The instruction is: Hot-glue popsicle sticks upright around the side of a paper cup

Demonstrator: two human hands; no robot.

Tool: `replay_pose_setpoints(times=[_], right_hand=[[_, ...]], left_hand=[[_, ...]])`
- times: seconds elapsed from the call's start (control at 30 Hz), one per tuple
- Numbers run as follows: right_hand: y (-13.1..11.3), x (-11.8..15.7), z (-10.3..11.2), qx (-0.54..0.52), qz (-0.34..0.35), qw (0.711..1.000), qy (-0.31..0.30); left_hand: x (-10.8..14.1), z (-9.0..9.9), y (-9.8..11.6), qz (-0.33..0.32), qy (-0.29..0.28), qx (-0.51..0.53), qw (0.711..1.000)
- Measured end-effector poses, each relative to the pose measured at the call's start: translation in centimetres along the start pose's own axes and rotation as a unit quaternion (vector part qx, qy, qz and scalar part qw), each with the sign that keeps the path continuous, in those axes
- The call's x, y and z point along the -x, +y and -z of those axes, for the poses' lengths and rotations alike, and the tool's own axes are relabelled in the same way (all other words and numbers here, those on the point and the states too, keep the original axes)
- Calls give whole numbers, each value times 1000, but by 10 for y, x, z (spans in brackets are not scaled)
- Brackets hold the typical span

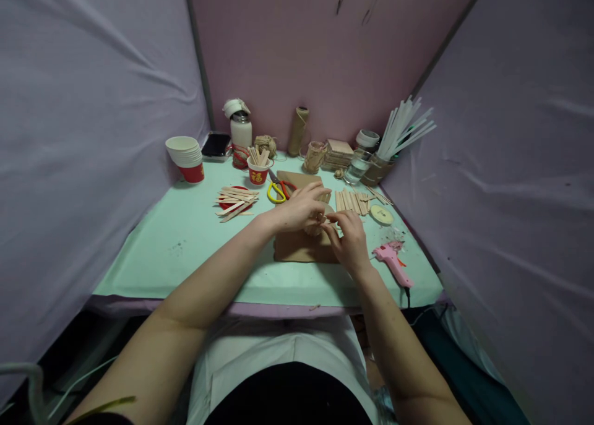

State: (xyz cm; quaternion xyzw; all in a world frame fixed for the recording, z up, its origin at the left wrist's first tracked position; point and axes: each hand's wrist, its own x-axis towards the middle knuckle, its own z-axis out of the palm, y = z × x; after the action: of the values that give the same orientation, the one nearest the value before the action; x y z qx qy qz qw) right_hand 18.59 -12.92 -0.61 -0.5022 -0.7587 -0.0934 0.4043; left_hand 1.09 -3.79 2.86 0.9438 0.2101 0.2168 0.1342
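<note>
My left hand [302, 208] reaches over a brown cardboard sheet [301, 247] with its fingers curled down over a small, pale, roundish piece [314, 229]. What this piece is I cannot make out, since the fingers cover much of it. From the right, my right hand [349, 238] meets it with thumb and forefinger pinched together at the piece's edge. Just beyond the left hand lie scissors with yellow and red handles [277, 193]. A pink glue gun [393, 265] rests to the right of my right hand.
Wooden sticks lie on a red lid [236, 201] at left and in a row [351, 201] at right. Along the back stand stacked paper cups [186, 159], a stick-filled cup [258, 172], a white bottle [241, 130], twine [299, 132], a water glass [357, 167] and glue sticks [403, 128].
</note>
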Motion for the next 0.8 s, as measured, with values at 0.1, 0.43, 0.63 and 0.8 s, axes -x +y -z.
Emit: replay_pose_setpoints(times=[0.1, 0.43, 0.63, 0.8], right_hand=[[7, 2, 3, 13, 1, 1000, -16], [18, -10, -6, 29, 27, 995, -91], [21, -11, -9, 22, 46, 995, -89], [23, -11, -8, 52, 19, 989, -136]], left_hand=[[0, 0, -2, -8, -2, 2, 1000], [-4, -1, -7, -19, 2, 9, 1000], [-6, -1, -7, -27, 1, 14, 1000], [-7, -1, -6, -24, 2, 20, 999]])
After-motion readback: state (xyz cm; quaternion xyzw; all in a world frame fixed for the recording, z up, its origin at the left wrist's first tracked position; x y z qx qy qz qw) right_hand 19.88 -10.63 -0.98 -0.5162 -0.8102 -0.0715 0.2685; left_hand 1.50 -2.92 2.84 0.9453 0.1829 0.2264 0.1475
